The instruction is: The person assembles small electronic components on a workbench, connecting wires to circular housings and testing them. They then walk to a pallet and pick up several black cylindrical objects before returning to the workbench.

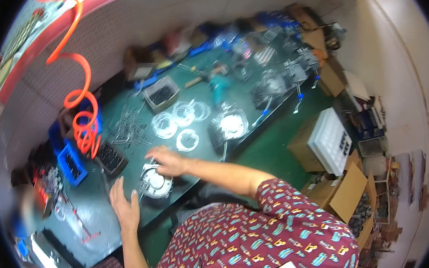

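Green-topped workbench (115,217) runs along a white pegboard wall (148,21), an orange coiled hose (80,117) hanging beside it. Green floor (269,149) below, cardboard boxes (342,191) stacked against the pale far wall (409,64).

Left hand (125,205): palm down, fingers spread and extended forward, flat, forearm bare, entering from lower edge. Right hand (167,161): reaches across body toward left, fingers curled downward, knuckles up; forearm bare, elbow bent, upper arm in patterned short sleeve. Hands near, not touching.
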A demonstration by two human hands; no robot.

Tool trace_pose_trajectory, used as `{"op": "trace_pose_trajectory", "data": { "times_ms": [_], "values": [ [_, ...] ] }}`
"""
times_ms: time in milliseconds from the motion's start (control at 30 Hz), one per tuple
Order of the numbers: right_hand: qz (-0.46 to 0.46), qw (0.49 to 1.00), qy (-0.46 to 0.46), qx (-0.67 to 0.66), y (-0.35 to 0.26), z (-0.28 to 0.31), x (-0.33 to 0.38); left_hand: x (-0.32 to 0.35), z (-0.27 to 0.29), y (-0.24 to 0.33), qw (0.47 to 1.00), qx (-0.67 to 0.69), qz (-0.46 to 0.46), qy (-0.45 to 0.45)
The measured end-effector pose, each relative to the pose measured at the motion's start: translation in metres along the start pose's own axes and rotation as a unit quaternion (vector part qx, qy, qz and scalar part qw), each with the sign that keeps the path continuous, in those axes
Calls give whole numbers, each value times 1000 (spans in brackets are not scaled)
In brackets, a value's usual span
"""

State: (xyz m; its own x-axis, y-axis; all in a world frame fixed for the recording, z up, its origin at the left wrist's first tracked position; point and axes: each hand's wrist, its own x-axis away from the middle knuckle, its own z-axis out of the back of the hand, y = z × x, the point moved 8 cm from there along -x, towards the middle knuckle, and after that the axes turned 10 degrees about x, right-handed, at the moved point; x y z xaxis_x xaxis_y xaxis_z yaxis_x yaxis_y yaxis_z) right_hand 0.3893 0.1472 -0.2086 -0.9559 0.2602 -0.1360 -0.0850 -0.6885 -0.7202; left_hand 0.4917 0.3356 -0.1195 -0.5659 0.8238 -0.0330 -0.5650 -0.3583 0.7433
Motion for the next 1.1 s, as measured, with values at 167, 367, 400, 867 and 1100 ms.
{"op": "trace_pose_trajectory", "data": {
  "times_ms": [167,367,400,867,1100],
  "values": [
    [-18,999,30,38,-6,50,23,-11,-49,6,999,-5,21,-43],
    [-42,994,61,-82,-4,144,56,-8,-56,14,998,-2,28,62],
    [-9,988,115,-102,-2,166,66,-10,-58,19,995,-11,18,100],
    [-29,979,200,22,168,463,183,-62,-227,277,979,154,-29,132],
    [-167,928,95,320,326,577,227,-92,-295,306,973,217,-40,60]
  ]
}}
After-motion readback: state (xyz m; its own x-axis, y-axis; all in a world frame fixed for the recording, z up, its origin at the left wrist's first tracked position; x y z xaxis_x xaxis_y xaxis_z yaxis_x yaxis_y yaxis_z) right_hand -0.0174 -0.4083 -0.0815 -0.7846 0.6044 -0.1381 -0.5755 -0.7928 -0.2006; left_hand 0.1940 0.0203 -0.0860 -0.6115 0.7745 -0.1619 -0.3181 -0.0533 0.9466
